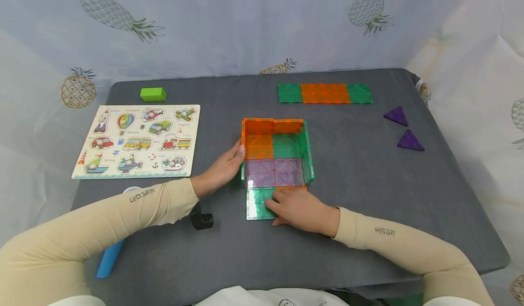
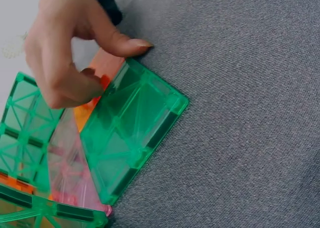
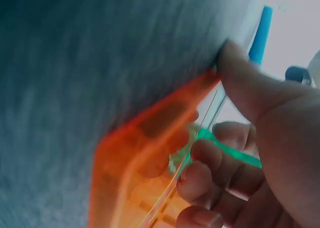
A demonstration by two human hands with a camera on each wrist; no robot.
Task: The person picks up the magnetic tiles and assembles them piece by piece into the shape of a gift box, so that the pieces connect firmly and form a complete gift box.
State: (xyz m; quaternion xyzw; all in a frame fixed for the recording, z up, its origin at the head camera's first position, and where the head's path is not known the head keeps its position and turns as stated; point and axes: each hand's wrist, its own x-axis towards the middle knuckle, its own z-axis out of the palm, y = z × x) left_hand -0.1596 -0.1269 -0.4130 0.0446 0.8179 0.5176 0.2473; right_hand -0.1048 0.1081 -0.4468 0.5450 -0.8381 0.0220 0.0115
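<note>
An open box of translucent magnetic tiles (image 1: 288,147) stands mid-table, with orange and green walls. Purple tiles (image 1: 260,173) lie in its front part, and a green tile (image 1: 255,203) extends flat from the front. My left hand (image 1: 223,167) grips the left wall, thumb and curled fingers at an orange wall tile (image 2: 107,65) beside a green wall tile (image 2: 135,123). At the front right, my right hand (image 1: 300,208) pinches an orange tile (image 3: 165,118) between thumb and fingers; from the head view the hand hides most of it.
At the back lies a strip of green and orange tiles (image 1: 325,93). Two purple triangles (image 1: 410,140) are at the right. A picture puzzle board (image 1: 137,142) and a green block (image 1: 153,94) occupy the left, with a blue stick (image 1: 109,259) near the left forearm.
</note>
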